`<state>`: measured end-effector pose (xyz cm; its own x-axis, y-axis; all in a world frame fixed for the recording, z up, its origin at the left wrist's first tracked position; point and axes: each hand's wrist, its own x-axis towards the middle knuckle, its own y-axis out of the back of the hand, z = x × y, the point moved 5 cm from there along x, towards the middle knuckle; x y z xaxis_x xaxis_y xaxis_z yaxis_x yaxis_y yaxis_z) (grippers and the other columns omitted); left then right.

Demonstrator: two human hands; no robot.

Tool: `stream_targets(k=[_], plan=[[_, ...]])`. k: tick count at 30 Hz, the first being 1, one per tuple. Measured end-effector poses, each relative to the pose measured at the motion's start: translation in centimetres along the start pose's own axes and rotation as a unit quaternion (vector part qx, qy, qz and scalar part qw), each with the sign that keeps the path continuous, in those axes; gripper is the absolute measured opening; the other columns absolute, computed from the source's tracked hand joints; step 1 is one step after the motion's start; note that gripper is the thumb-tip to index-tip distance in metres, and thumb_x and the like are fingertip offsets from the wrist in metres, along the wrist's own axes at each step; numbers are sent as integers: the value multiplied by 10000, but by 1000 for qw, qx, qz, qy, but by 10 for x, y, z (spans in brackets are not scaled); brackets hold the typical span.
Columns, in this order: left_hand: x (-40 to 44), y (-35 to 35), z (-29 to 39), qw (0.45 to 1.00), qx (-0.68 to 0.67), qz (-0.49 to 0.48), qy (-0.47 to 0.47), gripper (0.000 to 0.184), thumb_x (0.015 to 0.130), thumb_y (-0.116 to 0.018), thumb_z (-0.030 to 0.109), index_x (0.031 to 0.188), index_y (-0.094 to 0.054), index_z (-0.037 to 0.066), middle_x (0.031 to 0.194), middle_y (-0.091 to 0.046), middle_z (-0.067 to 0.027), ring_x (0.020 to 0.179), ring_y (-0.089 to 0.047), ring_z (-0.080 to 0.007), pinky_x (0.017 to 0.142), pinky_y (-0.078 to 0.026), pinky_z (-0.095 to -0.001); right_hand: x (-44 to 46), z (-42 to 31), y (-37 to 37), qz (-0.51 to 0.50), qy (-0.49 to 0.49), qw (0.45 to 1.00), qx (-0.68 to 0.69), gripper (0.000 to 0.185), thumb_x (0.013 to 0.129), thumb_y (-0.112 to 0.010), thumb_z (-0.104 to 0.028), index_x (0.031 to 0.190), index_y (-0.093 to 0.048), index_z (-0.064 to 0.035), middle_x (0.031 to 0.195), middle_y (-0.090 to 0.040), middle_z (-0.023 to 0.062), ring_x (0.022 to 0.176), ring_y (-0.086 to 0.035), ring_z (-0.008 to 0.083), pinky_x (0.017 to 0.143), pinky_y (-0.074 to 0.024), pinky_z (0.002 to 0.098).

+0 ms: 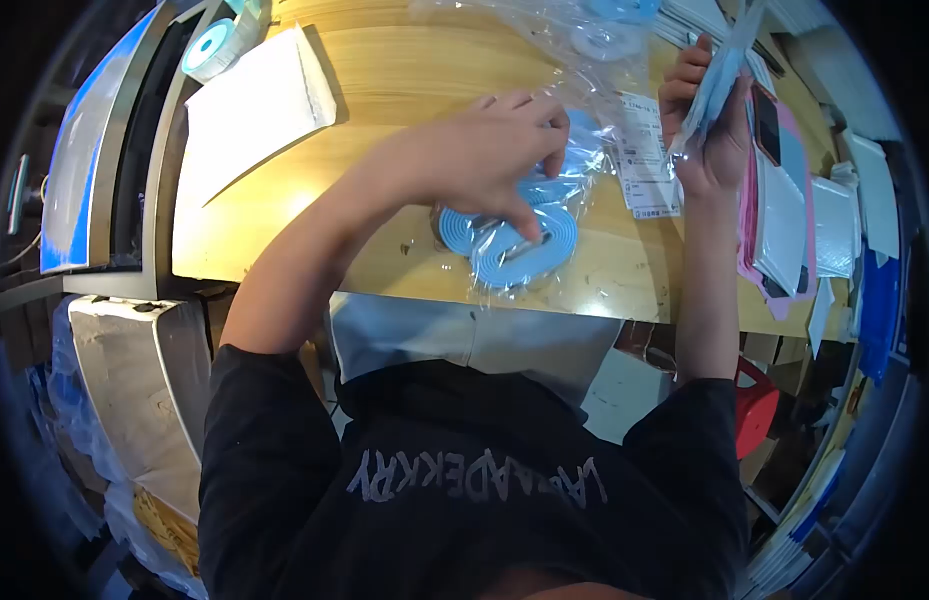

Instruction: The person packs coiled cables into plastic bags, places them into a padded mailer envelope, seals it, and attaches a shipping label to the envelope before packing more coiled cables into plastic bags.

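At the table [384, 65], the left hand [492, 150] splays over blue coils [537, 262], the right hand [717, 150] gripping a packet [717, 88].

Can slip through just right of the front blue coil [529, 265], over tabletop [629, 265] wood.
Can also pass beyond and left of the coil, short of the white paper [249, 120]. Runs into the left hand [494, 150] directly above the coil, clear wrapping [519, 35] well beyond, a printed slip [649, 165] beyond and right, and, farther right, the right hand [709, 120] with a packet [719, 85], then a phone [766, 125].
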<state>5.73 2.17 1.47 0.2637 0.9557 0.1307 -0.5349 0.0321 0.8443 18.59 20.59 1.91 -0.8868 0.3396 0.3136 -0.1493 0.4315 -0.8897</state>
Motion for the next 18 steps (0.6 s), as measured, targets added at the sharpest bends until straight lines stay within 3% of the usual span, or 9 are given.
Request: stream_targets(k=[4,7,8,11,12,15,16,18], plan=[[3,14,-21,997,-71,-19,-16,356,729,-829,222,928,-602,33,1195,-554,-112,1169,-493,-276,963,-425,-374,0,10,-4,-20,-23,1000,-3,426,1009,-551,-311,1297,-522,1,1265,-581,162,1118,-581,281,988,-466,412],[2,26,-57,955,-177,-31,235,282,780,-795,188,852,-583,15,1223,-541,-121,1124,-503,-259,945,-436,-370,-6,9,-4,70,31,983,-165,439,932,-681,-198,1271,-503,17,1171,-504,81,1079,-513,197,982,-440,336],[1,29,-59,956,-174,-29,235,282,780,-795,188,852,-583,15,1223,-541,-121,1124,-503,-259,945,-436,-370,-6,10,-4,67,32,984,-165,439,932,-681,-198,1271,-503,17,1171,-504,81,1079,-513,197,982,-440,336],[-3,54,-64,942,-195,157,222,314,778,-807,203,906,-590,16,1144,-576,-124,1024,-544,-235,877,-468,-356,-7,14,5,96,33,986,-130,416,924,-695,-208,1253,-524,-18,1199,-519,85,1130,-498,195,1008,-419,350],[-2,56,-59,943,-192,158,221,314,778,-807,203,906,-590,16,1144,-576,-124,1024,-544,-235,877,-468,-356,-7,17,2,93,34,987,-130,416,924,-695,-208,1253,-524,-18,1199,-519,85,1130,-498,195,1008,-419,350],[2,73,-19,921,-234,225,213,264,877,-689,-15,1086,-527,-17,971,-612,-78,875,-595,-128,807,-535,-255,-4,47,-19,80,-1,956,-284,412,916,-708,-215,1253,-537,-51,1150,-562,85,1066,-529,173,947,-447,338],[6,65,-22,921,-235,224,214,264,877,-689,-15,1086,-527,-17,971,-612,-78,875,-595,-128,807,-535,-255,-7,51,-19,82,-1,956,-283,412,916,-708,-215,1253,-537,-51,1150,-562,85,1066,-529,173,947,-447,338],[9,49,-23,867,-358,343,45,238,887,-693,12,1057,-527,-5,961,-609,-71,857,-594,-122,781,-529,-249,-13,60,-15,62,-48,870,-486,362,931,-685,-186,1234,-556,-37,1123,-628,78,1028,-600,187,921,-494,353]])
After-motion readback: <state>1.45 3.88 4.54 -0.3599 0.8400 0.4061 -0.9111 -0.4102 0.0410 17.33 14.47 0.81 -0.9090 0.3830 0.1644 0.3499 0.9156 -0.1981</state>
